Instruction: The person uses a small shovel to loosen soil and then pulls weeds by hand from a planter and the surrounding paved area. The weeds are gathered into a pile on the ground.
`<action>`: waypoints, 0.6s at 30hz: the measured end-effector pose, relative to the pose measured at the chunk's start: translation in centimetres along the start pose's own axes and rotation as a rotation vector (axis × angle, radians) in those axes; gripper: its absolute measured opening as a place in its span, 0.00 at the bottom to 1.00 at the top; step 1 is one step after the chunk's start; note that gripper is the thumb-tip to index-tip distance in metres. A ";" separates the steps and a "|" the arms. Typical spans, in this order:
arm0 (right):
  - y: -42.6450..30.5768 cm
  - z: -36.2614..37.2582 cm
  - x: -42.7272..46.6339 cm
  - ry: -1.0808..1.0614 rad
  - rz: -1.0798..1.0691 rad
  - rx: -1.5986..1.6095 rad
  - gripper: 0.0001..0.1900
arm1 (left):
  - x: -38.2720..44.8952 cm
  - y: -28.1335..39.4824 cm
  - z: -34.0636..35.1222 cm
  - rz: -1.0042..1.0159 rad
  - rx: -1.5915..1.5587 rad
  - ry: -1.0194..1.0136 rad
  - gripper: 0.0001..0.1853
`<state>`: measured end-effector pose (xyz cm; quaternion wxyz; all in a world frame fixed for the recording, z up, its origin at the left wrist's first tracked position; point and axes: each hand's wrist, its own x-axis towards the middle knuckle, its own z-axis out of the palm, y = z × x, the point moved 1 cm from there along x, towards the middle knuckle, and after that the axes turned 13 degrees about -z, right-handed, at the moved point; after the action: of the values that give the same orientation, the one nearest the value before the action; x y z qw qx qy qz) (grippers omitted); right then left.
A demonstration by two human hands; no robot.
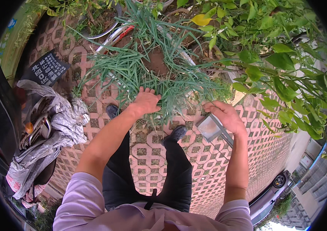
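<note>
Long, narrow green leaves, like chives or a similar grassy plant (114, 63), spill over the sides of a planter with bare soil (158, 64) in its middle. My left hand (147, 101) rests palm down on the leaves at the near side, thumb apart from the fingers. At the right end of the leaves is my right hand (224, 114), its fingers bent with the tips close together. A grey square-framed object (209, 128) lies beneath and beside that hand. Whether the right fingers hold a leaf or this object is unclear.
Pink openwork paving (149, 156) lies underfoot around my shoes (178, 132). Leafy branches (282, 66) overhang the right side. A crumpled silver-grey cover (68, 124) sits at left, near a dark sheet bearing writing (46, 69). Farther right stands a car (270, 196).
</note>
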<state>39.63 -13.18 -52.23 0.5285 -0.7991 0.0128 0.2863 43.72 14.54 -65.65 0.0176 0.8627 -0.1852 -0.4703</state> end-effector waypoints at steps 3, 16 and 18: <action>-7.9 3.4 5.0 0.064 -0.272 0.271 0.10 | -1.3 -1.0 3.2 0.077 -0.024 0.152 0.26; 13.3 14.2 28.6 0.046 0.231 -0.536 0.21 | -9.9 -9.9 -7.2 -0.002 -0.952 1.234 0.09; 14.2 15.5 29.4 0.097 0.239 -0.534 0.24 | -6.7 -12.5 -8.8 -0.108 -0.983 1.254 0.11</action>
<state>52.71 2.07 -82.27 0.2610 -0.9154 0.0562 0.3013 51.43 27.18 -57.95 0.4740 0.8677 0.1298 0.0747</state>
